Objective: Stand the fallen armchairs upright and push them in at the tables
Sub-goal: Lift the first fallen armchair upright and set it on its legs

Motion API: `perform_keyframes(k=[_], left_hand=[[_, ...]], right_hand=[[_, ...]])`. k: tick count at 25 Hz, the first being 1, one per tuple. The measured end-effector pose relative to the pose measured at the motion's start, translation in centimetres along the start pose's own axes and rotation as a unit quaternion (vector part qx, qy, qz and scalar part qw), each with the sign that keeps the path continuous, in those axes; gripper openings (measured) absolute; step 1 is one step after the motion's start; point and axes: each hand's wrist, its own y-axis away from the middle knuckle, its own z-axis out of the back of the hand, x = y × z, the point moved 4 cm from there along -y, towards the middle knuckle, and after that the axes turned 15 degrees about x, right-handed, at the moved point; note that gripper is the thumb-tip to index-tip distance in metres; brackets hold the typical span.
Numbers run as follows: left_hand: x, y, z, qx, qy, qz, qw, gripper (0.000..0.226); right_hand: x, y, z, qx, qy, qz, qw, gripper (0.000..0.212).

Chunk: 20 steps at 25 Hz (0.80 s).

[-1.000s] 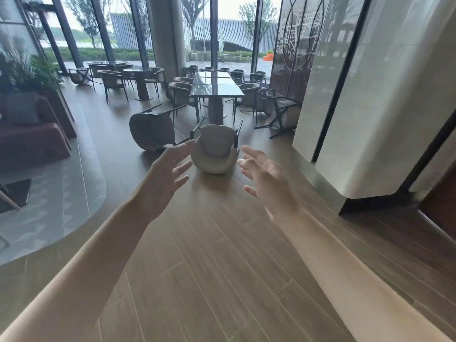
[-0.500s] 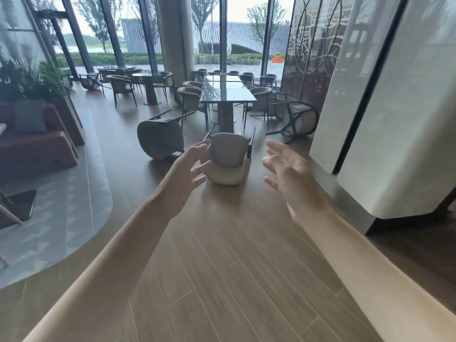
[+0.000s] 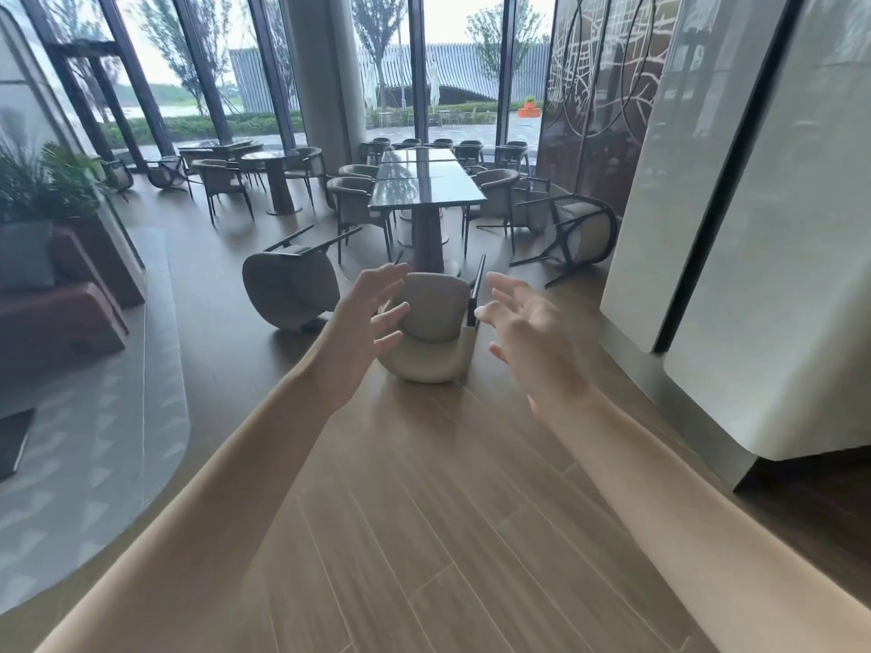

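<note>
The nearest fallen armchair (image 3: 431,329) was seen tipped over on the wooden floor (image 3: 424,511), its curved backrest down on the boards and its dark legs pointing up and away, just short of the pedestal of the long counter (image 3: 426,181). Two bare arms were stretched toward it. The left hand (image 3: 365,334) was held spread, fingers straight and apart, overlapping the chair's left side in the view; whether it touched the chair could not be told. The right hand (image 3: 528,327) was likewise spread with relaxed fingers, held just right of the chair's dark leg, and nothing was gripped by either hand. A second fallen armchair (image 3: 290,287) was seen on its side to the left, near the first. A third fallen armchair (image 3: 582,235) was tipped to the right of the counter, close to the pale wall panels (image 3: 754,228). Upright chairs were drawn in along both long sides of the counter. A round table (image 3: 275,157) with more chairs was placed further left, before tall windows.
</note>
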Motion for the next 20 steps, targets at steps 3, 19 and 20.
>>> perform_keyframes(k=[3,19,20], left_hand=[[0.3,-5.9,0.6,-0.007,-0.004,-0.015,1.0,0.071],[3.5,-29.4,14.5,-0.046,0.037,0.002,0.998,0.052],[3.1,-31.1,15.9,-0.046,0.04,-0.002,0.998,0.05]], right_hand=[[-0.9,-6.0,2.4,0.003,-0.014,-0.004,1.0,0.046],[-7.0,-32.9,0.6,0.03,-0.055,-0.024,0.998,0.035],[-6.9,-34.9,0.3,0.028,-0.054,-0.021,0.998,0.037]])
